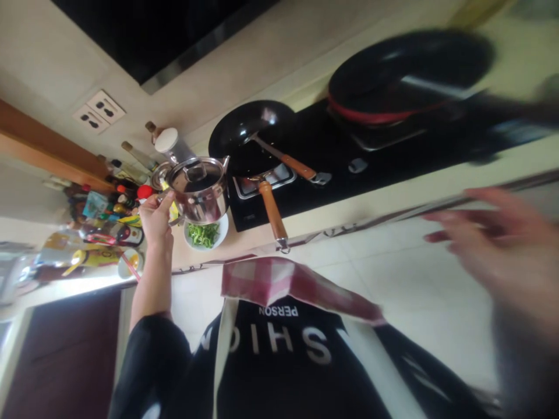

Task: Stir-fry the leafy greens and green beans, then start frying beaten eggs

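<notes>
On the left, my left hand (157, 214) is closed around the side handle of a shiny steel pot (203, 201), which wears a glass lid (196, 174). The pot appears close to the wok's left edge, and it partly overlaps a white bowl of chopped green vegetables (203, 234). At the right, my right hand (502, 244) is blurred, in front of the counter edge. Its fingers look loosely stretched and apart, with nothing visible in them.
A black wok (244, 125) with a wooden-handled spatula (283, 157) sits on the black stove (323, 180). A red-sided pan (375, 81) is at the right burner. Several bottles (131, 233), a small bowl (130, 263) and a white-lidded canister (168, 141) crowd the left counter.
</notes>
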A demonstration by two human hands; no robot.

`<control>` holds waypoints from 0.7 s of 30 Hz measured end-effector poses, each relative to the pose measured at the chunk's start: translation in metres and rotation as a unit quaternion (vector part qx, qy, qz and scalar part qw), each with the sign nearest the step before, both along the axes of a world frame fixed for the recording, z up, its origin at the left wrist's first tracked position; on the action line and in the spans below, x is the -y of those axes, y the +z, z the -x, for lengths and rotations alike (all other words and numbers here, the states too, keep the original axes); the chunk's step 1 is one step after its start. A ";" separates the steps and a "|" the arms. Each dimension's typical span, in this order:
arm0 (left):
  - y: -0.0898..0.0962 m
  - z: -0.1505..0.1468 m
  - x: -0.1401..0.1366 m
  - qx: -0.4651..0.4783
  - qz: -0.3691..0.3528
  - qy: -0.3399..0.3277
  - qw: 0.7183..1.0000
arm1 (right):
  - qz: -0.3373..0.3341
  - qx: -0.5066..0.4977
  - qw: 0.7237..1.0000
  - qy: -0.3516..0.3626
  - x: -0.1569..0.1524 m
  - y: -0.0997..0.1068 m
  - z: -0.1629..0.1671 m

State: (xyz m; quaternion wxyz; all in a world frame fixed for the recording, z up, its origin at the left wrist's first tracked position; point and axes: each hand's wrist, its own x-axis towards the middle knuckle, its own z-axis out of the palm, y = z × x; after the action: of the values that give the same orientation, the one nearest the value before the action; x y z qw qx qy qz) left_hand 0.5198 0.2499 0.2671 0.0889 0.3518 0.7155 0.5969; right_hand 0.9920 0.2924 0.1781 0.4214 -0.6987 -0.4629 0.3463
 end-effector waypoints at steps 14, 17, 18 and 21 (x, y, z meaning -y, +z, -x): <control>0.031 -0.007 -0.022 -0.062 0.026 -0.012 0.998 | 0.011 -0.035 0.999 0.019 -0.013 -0.007 -0.017; 0.035 -0.011 -0.024 -0.068 0.035 0.005 0.997 | 0.022 -0.034 0.999 0.015 -0.016 -0.006 -0.014; 0.035 -0.012 -0.024 -0.068 0.037 0.007 0.997 | 0.026 -0.034 0.999 0.018 -0.016 -0.006 -0.014; 0.037 -0.015 -0.025 -0.072 0.039 0.006 0.997 | 0.031 -0.040 0.999 0.021 -0.018 -0.009 -0.013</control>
State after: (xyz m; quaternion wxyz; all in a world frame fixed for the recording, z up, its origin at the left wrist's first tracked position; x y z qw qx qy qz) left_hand 0.5347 0.2753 0.3041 0.0474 0.3856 0.7448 0.5426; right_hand 1.0051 0.3100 0.1690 0.4105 -0.6870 -0.4495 0.3967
